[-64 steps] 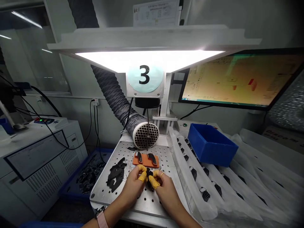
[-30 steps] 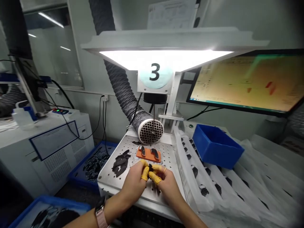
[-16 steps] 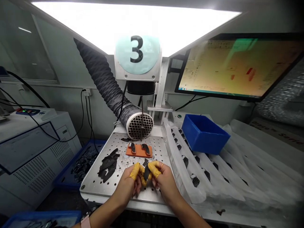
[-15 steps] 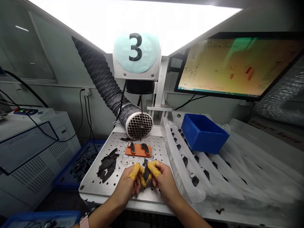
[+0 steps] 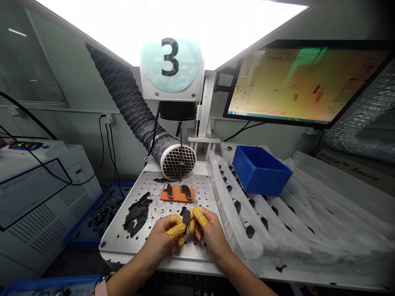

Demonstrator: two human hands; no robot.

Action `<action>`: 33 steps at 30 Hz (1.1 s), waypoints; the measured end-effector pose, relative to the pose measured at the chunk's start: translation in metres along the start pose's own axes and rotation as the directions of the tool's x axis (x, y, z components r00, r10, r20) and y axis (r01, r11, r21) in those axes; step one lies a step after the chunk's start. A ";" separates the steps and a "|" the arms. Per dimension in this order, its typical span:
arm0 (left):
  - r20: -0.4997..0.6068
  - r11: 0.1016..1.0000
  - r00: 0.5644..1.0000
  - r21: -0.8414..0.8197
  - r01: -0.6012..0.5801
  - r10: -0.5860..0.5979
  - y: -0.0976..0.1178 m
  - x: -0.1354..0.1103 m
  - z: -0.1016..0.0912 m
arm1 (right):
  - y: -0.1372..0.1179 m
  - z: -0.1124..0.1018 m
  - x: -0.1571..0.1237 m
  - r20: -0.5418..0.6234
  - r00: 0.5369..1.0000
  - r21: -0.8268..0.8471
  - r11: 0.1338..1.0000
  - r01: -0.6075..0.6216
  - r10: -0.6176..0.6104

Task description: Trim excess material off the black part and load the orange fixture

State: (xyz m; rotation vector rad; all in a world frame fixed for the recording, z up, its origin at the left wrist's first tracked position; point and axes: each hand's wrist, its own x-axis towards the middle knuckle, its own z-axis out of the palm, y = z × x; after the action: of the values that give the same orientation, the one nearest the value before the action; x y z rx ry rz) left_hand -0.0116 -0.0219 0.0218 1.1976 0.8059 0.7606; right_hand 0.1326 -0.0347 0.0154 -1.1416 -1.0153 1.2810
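Just perf. plate (image 5: 203,193) — duct (image 5: 123,102), monitor (image 5: 296,86) behind

A monitor (image 5: 308,84) showing yellow layout software stood right of the laser head (image 5: 171,70) marked 3. A ribbed grey duct hose (image 5: 123,107) ran down left of it, a blue plastic bin (image 5: 261,170) sat on white plastic sleeves (image 5: 277,230) lower right of it, and a blue tray (image 5: 98,218) of black scraps lay lower left of it.
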 end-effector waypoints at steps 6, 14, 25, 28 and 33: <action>-0.031 1.000 0.999 -0.019 0.024 -0.024 0.000 0.003 0.000 | -0.006 0.001 -0.003 0.032 0.998 -0.001 0.999 0.046 -0.045; -0.083 0.996 0.993 -0.005 -0.084 0.084 -0.010 0.006 0.001 | -0.005 0.002 -0.005 0.070 0.996 -0.066 0.996 0.060 -0.055; -0.118 0.987 0.981 0.040 -0.154 0.157 -0.015 0.005 0.002 | -0.003 0.000 -0.006 0.091 0.993 -0.088 0.993 0.077 -0.069; -0.098 0.990 0.986 0.034 -0.135 0.138 -0.013 0.007 0.002 | -0.001 0.000 -0.005 0.102 0.992 -0.079 0.994 0.079 -0.071; -0.039 0.998 0.998 0.009 -0.058 0.058 -0.012 0.009 0.001 | -0.002 -0.001 -0.005 0.089 0.994 -0.075 0.994 0.076 -0.070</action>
State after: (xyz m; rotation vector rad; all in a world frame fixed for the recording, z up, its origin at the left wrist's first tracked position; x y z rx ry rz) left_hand -0.0052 -0.0175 0.0087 1.2204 0.8101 0.8312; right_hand 0.1333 -0.0392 0.0171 -1.1060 -1.1699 1.2500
